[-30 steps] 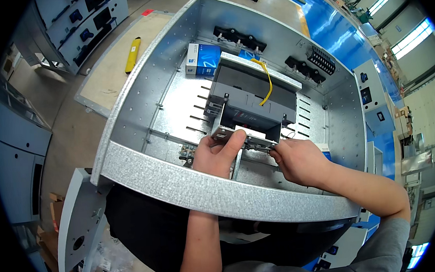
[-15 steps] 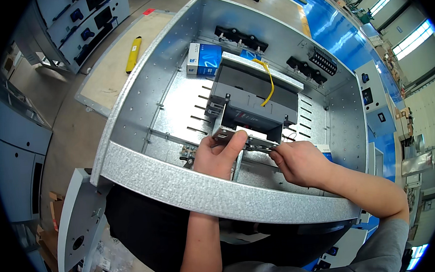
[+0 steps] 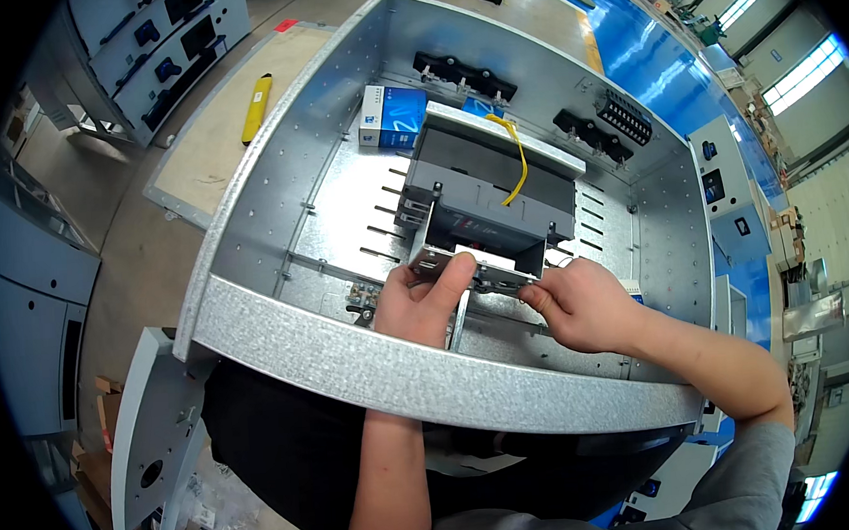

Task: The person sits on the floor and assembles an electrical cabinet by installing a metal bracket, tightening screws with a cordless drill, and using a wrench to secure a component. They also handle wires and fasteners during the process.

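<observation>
- Workshop floor: dull beige nearby, glossy blue floor (image 3: 614, 25) beyond a yellow strip, with bright windows (image 3: 807, 74) at the upper right.
- Cabinets (image 3: 42, 288) of smooth, pale grey sheet metal stand at the left.
- An open rectangular enclosure (image 3: 451, 385), mottled galvanised steel with rows of small holes in its walls, lies in front of the person.
- A pale flat board (image 3: 200, 167) with a thin edge shows beyond the enclosure's left wall.
- A blocky dark-grey electrical unit (image 3: 487, 179), matt and plastic-looking, sits inside, near the middle.
- At its near side, a thin, angular metal bracket (image 3: 425, 257) is in the hands.
- Left hand (image 3: 417, 309): thumb pressed on the bracket's near edge, fingers curled beneath, gripping it.
- Right hand (image 3: 587, 304): curled narrow at the bracket's right corner, thumb and fingers together; I cannot tell what they pinch.
- A blue-and-white carton (image 3: 393, 116) stands behind the unit's left end.
- A slim yellow bar-shaped object (image 3: 258, 110) lies on the board.
- A thin yellow wire (image 3: 521, 162) curves over the unit.
</observation>
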A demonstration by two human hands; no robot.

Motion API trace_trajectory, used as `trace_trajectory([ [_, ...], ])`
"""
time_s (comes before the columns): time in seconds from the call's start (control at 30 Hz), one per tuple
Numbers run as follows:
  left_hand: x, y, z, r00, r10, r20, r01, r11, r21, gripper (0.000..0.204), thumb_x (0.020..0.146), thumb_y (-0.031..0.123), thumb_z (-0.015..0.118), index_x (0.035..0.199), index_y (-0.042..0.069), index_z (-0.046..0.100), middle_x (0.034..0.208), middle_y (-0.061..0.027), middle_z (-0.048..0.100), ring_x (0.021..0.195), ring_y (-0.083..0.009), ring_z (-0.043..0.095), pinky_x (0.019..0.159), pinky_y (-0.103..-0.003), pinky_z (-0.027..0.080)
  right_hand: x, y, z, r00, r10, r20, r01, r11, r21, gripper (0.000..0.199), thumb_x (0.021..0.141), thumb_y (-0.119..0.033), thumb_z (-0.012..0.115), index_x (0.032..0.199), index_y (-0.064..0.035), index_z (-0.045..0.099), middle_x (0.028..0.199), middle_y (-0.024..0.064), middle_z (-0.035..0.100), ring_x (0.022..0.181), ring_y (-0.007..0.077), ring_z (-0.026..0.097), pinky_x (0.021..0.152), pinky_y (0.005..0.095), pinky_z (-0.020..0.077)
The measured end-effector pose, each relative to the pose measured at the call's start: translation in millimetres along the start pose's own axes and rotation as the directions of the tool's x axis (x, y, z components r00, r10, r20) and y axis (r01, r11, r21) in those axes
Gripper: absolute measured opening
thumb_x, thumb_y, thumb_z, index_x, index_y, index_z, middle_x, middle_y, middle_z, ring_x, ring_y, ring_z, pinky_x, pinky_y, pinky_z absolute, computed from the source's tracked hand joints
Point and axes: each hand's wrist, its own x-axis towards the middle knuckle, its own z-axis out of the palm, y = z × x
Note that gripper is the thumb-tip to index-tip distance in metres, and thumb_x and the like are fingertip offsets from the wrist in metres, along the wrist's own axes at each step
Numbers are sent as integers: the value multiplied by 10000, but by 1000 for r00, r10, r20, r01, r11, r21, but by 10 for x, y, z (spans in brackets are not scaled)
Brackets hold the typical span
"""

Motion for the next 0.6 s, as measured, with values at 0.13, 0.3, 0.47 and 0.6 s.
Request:
trace_trajectory([
  [0.13, -6, 16, -15, 999, -22, 37, 22, 1000, -8, 644, 891, 436, 815, 1179, -81, 561, 773, -13, 523, 648, -62, 438, 579, -236, 312, 11, 33, 4, 1000, -26, -11, 26, 997, 66, 366, 1040, -321, 535, 865, -48, 703, 660, 185, 645, 690, 407, 664, 670, 504, 526],
  [0.3, -23, 69, -5, 996, -64, 68, 66, 997, -38, 710, 904, 388, 813, 1258, -145, 505, 1077, -171, 657, 954, -163, 619, 833, -271, 492, 1, 77, -25, 999, -34, 26, 31, 995, 96, 388, 1064, -346, 503, 943, -38, 706, 761, 193, 684, 777, 398, 679, 738, 497, 532],
  [0.47, -6, 1, 28, 1000, -16, 23, 18, 996, -84, 553, 893, 430, 793, 1118, -36, 596, 825, 6, 591, 493, 12, 385, 416, -180, 321, -47, -67, -314, 960, 33, 279, -54, 996, 70, 408, 1103, -399, 423, 1109, -78, 673, 928, 175, 708, 913, 367, 691, 850, 480, 531],
  [0.6, -10, 5, -40, 998, -45, 33, 46, 999, -29, 646, 899, 427, 804, 1197, -97, 573, 831, -30, 622, 596, -30, 506, 502, -210, 403, -81, 179, -393, 921, 13, 389, -22, 1000, 20, 364, 1085, -380, 462, 1155, -110, 696, 1041, 160, 721, 1014, 348, 682, 909, 471, 520],
])
